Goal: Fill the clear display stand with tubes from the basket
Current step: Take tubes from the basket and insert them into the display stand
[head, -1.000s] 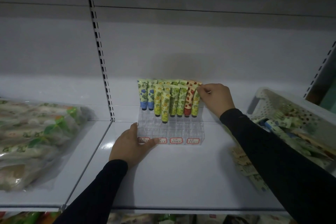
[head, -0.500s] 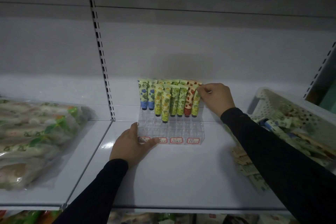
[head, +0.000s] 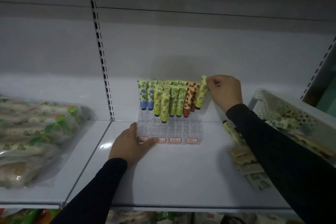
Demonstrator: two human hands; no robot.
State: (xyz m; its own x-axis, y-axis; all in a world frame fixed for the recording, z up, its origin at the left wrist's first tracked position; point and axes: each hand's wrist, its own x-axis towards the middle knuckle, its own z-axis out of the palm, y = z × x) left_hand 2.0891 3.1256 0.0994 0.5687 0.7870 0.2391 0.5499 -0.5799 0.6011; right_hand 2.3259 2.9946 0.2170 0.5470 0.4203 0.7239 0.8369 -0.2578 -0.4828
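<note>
One green-printed tube is being pinched at its top by the right hand and held, tilted, at the far right end of the clear display stand, whose front left corner is being steadied by the flat, relaxed left hand, while the basket is being left just right of the right forearm.

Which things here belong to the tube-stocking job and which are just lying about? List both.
Job: clear display stand, green tube pinched by right hand, left hand steadying stand, basket, loose tubes.
Lying about: bagged goods.
</note>
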